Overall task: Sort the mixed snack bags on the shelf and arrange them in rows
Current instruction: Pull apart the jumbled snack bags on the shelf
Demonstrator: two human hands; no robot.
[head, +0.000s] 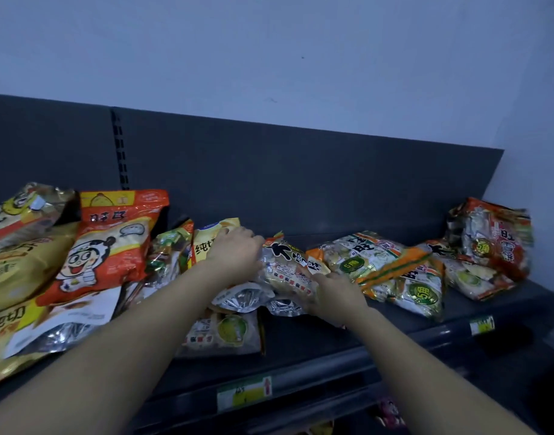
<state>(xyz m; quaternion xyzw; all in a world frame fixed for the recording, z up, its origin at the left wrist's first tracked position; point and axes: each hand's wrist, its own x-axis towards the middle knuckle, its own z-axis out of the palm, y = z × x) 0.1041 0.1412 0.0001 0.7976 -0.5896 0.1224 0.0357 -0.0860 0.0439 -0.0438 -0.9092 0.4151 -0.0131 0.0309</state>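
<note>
Your left hand (234, 252) and right hand (332, 290) both gripping one rice-cracker bag (288, 273), dark shelf (332, 343) holding mixed snack bags (109, 246) jumbled either side

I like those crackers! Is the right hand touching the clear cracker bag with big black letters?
Touching. The head view shows the right hand gripping the clear cracker bag with big black letters at its lower right edge.

Orange-red bag (112, 243) shows a white cartoon face; yellow bag (21, 271) beside it; green round stickers on pale bags (391, 268); dark grey shelf (332, 350).
</note>
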